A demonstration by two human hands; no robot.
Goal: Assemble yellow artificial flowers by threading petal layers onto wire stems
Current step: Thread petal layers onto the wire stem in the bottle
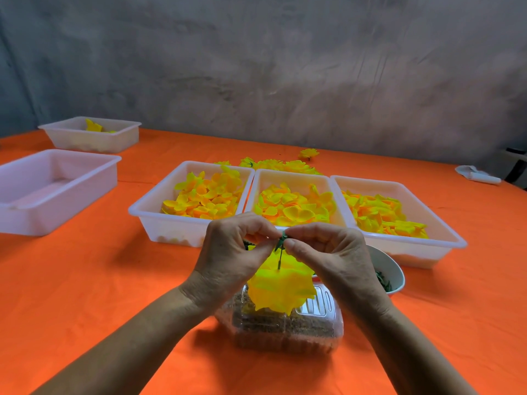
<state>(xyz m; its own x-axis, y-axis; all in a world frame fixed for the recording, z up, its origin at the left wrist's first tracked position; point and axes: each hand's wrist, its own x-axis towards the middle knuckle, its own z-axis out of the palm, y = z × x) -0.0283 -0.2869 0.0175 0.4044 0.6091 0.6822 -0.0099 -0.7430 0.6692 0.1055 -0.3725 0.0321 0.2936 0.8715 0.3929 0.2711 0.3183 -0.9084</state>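
Note:
A yellow flower (282, 286) of stacked petal layers hangs upside down on a thin green wire stem (280, 256) above a clear plastic box (288, 329). My left hand (231, 258) and my right hand (333, 252) meet at the stem's top, fingertips pinching a small green calyx piece (281, 240) there. Behind them stand three white trays of loose yellow petals: left (148, 209), middle (253, 189) and right (453, 238).
A white bowl (395, 269) with green pieces sits behind my right wrist. Finished yellow flowers (285, 164) lie behind the trays. An empty white tray (57, 189) and another tray (91, 135) holding a few petals stand at the left. The tablecloth (85, 295) is orange.

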